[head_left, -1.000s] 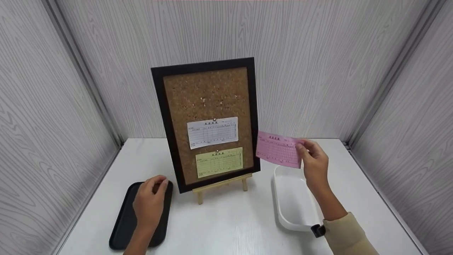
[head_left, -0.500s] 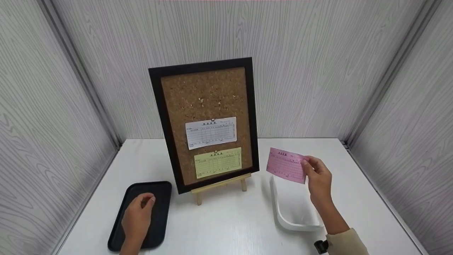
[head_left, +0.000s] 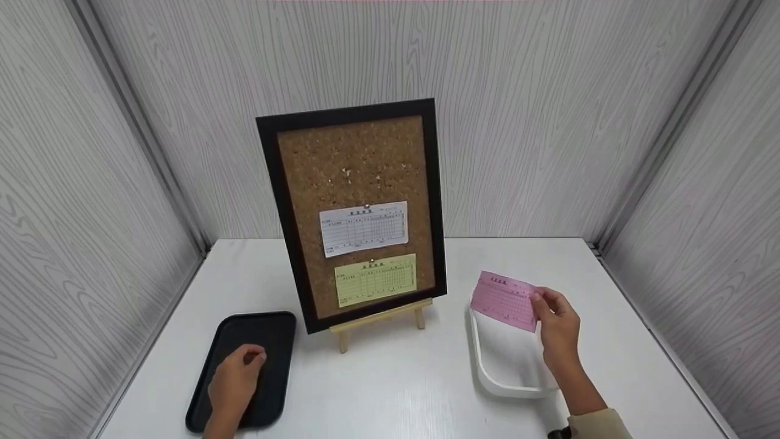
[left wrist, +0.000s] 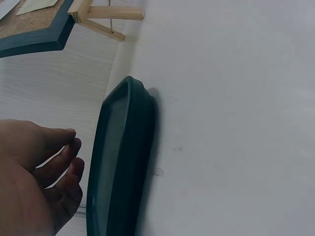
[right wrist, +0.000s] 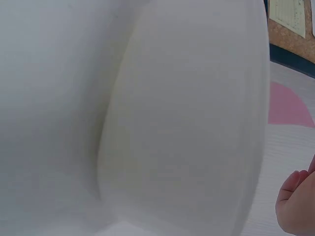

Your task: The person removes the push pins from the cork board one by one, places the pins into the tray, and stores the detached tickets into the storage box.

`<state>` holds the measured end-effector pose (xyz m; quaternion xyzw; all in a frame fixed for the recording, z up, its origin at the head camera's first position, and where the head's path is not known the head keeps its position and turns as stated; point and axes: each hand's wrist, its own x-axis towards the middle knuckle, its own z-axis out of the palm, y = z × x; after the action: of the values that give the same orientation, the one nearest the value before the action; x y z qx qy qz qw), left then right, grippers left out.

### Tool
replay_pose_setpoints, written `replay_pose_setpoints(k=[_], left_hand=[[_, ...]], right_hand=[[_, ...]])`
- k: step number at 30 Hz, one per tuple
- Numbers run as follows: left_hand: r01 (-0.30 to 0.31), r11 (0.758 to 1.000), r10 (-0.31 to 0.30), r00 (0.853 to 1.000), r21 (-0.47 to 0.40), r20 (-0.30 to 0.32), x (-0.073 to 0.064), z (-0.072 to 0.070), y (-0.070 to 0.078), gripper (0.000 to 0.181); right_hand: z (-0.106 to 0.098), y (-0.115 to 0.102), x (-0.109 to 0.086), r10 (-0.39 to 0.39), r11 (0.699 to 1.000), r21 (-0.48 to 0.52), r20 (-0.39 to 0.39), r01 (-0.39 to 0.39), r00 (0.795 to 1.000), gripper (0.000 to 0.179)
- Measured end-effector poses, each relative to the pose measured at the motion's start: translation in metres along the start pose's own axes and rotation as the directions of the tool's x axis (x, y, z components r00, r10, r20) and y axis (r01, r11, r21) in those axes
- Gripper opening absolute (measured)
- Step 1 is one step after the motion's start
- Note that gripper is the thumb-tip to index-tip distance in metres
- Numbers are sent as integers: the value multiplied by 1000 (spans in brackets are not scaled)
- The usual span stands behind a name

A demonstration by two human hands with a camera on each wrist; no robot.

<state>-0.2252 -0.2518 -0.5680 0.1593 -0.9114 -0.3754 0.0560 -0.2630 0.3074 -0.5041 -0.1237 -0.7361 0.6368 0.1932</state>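
Observation:
My right hand (head_left: 559,326) pinches a pink paper slip (head_left: 504,302) by its right edge, over the far end of a white tub (head_left: 487,375). The slip is printed with a table and tilts down to the right. On the left, my left hand (head_left: 234,381) hovers over a black tray (head_left: 279,366). In the left wrist view its thumb and forefinger tips (left wrist: 74,138) meet, the other fingers curled; I cannot tell whether something tiny sits between them. The right wrist view shows mostly the tub's side (right wrist: 182,123), with part of the hand at the edge.
A black-framed cork board (head_left: 359,152) leans on a small wooden easel (head_left: 381,316) in the middle. A white slip (head_left: 364,228) and a yellow-green slip (head_left: 376,280) are pinned on it. Panelled walls (head_left: 512,122) enclose the white table (head_left: 390,390) on three sides.
My right hand has carried the pink slip away from the board's right edge, down and right over the tub. My left hand has moved down and left, further over the tray.

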Motion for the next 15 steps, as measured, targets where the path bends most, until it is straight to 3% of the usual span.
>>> replay_pose_setpoints(k=[5, 15], left_hand=[[3, 1000, -3, 1000, 20, 18, 1, 2, -3, 20], [6, 1000, -7, 999, 27, 42, 1, 8, -9, 17]], right_hand=[[-6, 14, -1, 36, 998, -50, -19, -37, 999, 36], [-13, 30, -5, 19, 986, -161, -116, -38, 993, 33]])
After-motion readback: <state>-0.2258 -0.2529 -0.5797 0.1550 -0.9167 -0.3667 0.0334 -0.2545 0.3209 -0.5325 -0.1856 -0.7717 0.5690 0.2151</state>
